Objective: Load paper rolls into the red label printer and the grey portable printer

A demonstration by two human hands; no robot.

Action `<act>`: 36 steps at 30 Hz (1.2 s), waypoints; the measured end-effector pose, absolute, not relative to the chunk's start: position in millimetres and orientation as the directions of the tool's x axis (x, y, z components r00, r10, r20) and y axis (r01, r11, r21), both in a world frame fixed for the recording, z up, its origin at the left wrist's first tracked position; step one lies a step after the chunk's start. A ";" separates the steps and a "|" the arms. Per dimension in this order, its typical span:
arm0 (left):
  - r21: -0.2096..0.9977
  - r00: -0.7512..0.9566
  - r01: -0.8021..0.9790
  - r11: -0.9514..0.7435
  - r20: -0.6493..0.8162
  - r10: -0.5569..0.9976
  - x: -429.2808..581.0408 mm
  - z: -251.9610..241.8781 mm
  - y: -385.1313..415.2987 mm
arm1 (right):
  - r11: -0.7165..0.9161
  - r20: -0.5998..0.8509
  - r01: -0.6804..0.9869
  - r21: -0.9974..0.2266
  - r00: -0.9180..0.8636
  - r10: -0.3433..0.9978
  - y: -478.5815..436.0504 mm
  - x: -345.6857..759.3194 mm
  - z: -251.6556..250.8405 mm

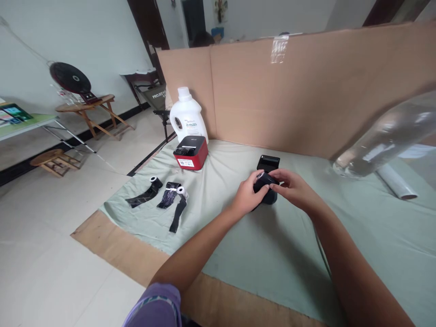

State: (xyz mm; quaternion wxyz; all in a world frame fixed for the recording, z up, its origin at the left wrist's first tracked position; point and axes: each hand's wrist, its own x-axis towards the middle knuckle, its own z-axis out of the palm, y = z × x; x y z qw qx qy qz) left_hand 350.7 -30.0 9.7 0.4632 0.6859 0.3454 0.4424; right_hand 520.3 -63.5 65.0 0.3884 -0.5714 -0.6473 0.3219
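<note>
Work surface: a pale green cloth (pixel 235 250), slightly wrinkled, spread over a wooden board (pixel 117 234) whose near edge is exposed. A cardboard panel (pixel 248 91) stands upright along the far edge; clear tape (pixel 279 49) is fixed at its top.

The black roll (pixel 267 179) is located at a small black device (pixel 270 197) with its lid raised. The left hand (pixel 248 193) is closed on one end of the roll, thumb in front. The right hand (pixel 293 185) is partly curled, pinching the other end between thumb and fingers. Whether the roll is seated cannot be determined.

Left portion of cloth: three partly unwound rolls (pixel 179 209). Behind them: a red-and-black box-shaped device (pixel 200 156), with a white jug (pixel 184 111) directly behind it. Right portion: clear plastic wrap (pixel 384 136) and a pale tube (pixel 397 181).

Room, left: light tiled floor (pixel 41 254); black fan (pixel 70 78) on a wooden table (pixel 68 108); low wooden stool (pixel 47 157); green-topped folding table (pixel 30 125) supporting a tablet (pixel 15 111).
</note>
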 end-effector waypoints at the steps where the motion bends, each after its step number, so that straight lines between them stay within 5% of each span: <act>1: 0.945 0.372 0.051 -0.324 0.283 0.884 349.8 9.9 -28.3 | 0.145 0.122 0.523 -0.840 -0.077 0.989 -61.0 519.7 67.9; 10: 0.988 0.342 -0.105 -0.114 0.143 0.929 348.0 -6.5 -10.0 | 0.247 0.157 0.657 -0.712 -0.193 0.968 -41.4 515.2 61.4; 21: 0.959 0.512 0.263 -0.108 -0.044 0.858 339.6 0.2 -34.6 | 0.091 0.215 0.904 -0.419 0.001 0.977 -8.4 542.4 12.7; 28: 0.977 0.503 0.211 -0.001 -0.108 0.858 349.9 -19.3 -39.9 | 0.020 0.207 0.967 -0.255 0.035 0.978 -3.0 529.7 5.4; 32: 0.982 0.515 0.189 0.016 -0.113 0.850 352.0 -27.7 -41.5 | -0.068 0.304 0.953 -0.295 0.162 0.939 -0.2 530.7 6.9; 36: 0.992 0.551 0.122 -0.036 -0.037 0.834 348.6 -34.8 -42.7 | -0.024 0.470 0.839 -0.543 0.328 0.820 10.9 539.3 6.1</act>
